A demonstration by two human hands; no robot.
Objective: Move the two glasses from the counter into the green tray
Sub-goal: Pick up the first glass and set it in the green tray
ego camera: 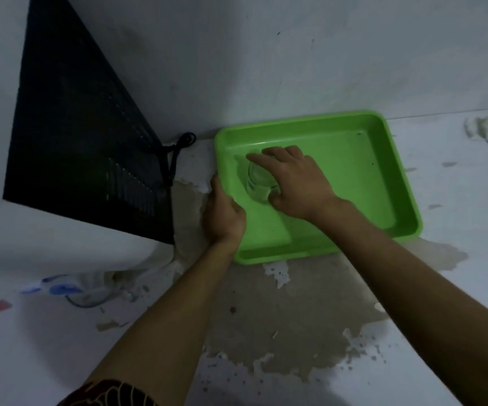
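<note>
- Grasping a clear glass (259, 183) from above, my right hand (298, 183) has it inside the green tray (354, 171), at the left part.
- My left hand (223, 213) grips the tray's left rim.
- I see the tray sitting on the worn counter (289, 312), against the wall.

Both forearms are bare from the fingers back toward the elbows, with no watch, band or ring showing on the left hand (225, 213) or the right hand (298, 183). The only clothing in view is a sleeve (111, 394), far back from the left hand's fingers near the elbow, made of dark cloth with a curling pattern of reddish-orange and pale lines. The right arm shows no cloth anywhere along its visible length, and the fingernails on both hands are short and plain as far as the dim picture lets one tell.
</note>
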